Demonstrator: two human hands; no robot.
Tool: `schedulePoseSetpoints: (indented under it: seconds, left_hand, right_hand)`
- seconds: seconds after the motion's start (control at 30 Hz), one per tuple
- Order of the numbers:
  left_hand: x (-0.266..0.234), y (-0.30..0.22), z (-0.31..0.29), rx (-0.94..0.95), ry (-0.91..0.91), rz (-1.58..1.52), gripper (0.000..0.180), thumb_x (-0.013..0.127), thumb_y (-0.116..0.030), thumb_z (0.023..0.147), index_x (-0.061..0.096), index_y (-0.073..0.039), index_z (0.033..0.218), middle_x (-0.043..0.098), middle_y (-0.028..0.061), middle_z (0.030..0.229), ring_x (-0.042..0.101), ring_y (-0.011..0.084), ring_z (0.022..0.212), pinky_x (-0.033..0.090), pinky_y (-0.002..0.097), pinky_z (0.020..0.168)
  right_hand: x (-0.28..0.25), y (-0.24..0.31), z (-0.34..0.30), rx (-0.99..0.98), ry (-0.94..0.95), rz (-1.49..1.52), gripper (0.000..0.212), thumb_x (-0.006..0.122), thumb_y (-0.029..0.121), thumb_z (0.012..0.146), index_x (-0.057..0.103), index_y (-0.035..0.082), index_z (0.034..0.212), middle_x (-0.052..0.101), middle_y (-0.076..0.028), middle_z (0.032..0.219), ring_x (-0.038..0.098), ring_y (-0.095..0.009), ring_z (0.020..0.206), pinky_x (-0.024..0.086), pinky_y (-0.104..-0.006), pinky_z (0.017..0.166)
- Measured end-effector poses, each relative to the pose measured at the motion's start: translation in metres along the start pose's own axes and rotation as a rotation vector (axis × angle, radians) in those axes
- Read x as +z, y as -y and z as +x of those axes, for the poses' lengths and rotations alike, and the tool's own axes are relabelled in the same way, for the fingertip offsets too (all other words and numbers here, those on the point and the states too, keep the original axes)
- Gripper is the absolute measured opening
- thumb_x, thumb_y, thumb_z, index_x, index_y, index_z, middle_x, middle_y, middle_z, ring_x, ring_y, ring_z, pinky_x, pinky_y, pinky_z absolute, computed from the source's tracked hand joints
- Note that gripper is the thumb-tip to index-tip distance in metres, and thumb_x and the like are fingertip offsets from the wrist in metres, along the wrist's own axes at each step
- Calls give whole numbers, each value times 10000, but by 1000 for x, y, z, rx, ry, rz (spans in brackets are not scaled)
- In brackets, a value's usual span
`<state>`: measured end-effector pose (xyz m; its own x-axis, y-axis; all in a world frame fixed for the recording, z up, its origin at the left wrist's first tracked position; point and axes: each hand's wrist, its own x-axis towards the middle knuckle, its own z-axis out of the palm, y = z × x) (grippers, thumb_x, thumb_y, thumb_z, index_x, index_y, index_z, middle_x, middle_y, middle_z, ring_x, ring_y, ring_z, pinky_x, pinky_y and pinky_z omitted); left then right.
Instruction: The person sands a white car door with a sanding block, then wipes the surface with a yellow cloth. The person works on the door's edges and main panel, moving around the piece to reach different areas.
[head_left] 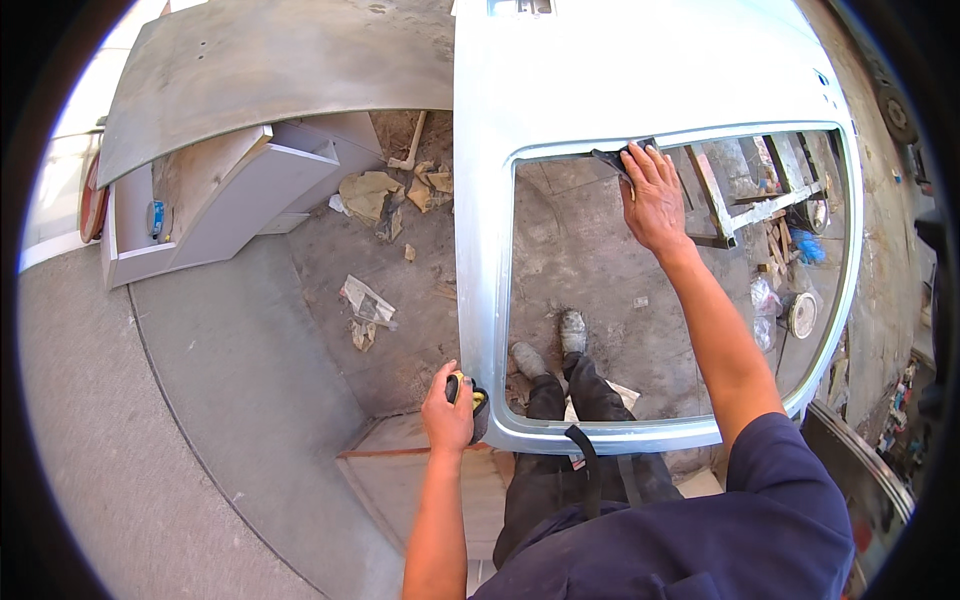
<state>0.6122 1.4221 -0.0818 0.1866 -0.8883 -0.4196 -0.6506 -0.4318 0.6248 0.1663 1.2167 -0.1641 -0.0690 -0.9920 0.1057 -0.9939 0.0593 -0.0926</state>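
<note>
Under the right hand (655, 205), the dark sheet (609, 158) is partly hidden. The left hand (448, 412) partly covers its black-and-yellow object (480, 404). Beyond the right hand, the top edge crops the pale panel (620, 75).

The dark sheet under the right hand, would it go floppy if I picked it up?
The dark sheet would probably bend easily: it looks thin and creased under the right hand. It's likely light, being thin and small. It seems unlikely to roll, with no round shape showing.
</note>
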Motion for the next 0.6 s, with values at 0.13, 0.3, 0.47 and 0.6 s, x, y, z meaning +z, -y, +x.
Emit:
schedulePoseSetpoints:
  seconds: [0.13,0.3,0.47,0.6]
  left_hand:
    - [10,5,-7,-10,-4,29,417,772,-189,1047,745,-26,1431,808,201,1313,782,363,1210,590,451,1075]
    - [7,-5,-7,-40,-42,-10,419,778,-178,1044,742,-13,1427,795,203,1370,770,356,1256,579,450,1105]
    - [5,-1,-2,12,-28,-1,409,780,-186,1049,742,-28,1425,790,202,1378,761,382,1265,578,458,1112]
    - [10,6,-2,37,-25,-6,408,783,-195,1049,743,-43,1425,784,196,1352,758,387,1247,582,466,1092]
  right_hand:
    - [24,59,13,244,-306,266,350,732,129,1083,714,-30,1394,650,-152,1534,557,-383,1476,394,-537,1324]
    - [7,87,23,433,-577,530,296,705,176,1122,713,44,1386,674,-130,1418,616,-365,1309,477,-551,1166]
    - [12,52,46,175,-515,163,401,756,128,1038,705,67,1431,667,-110,1429,580,-356,1421,466,-528,1220]
    - [35,60,42,62,-369,141,567,823,47,860,713,62,1416,673,-112,1432,594,-356,1414,489,-515,1218]
